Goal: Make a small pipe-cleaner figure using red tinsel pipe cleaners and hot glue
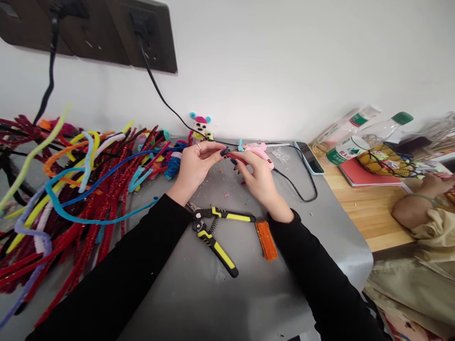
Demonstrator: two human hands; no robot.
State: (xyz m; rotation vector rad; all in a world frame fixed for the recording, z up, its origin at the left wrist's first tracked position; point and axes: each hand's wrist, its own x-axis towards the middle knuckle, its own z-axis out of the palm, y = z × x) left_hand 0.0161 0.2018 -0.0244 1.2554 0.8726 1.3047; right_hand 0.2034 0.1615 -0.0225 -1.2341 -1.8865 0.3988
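My left hand (195, 166) is closed in a pinch above the grey tabletop, thumb and forefinger together. Facing it, my right hand (259, 179) pinches too. A small red pipe cleaner piece (233, 155) runs between the fingertips, mostly hidden by them. Right behind my right hand lies a pink glue gun (261, 152) with its black cord. Below the hands, wire cutters (221, 252) with yellow and black handles lie spread apart. Beside my right wrist is a short bundle of orange pipe cleaners (266, 240).
A tangled heap of coloured pipe cleaners (110, 199) covers the left side. A small fuzzy figure (201, 127) stands against the wall. At the right are a phone (310, 157), plastic bottles (386, 127), a red notebook (369, 174) and another person's arm (408, 208). A cord hangs from the socket panel (106, 33).
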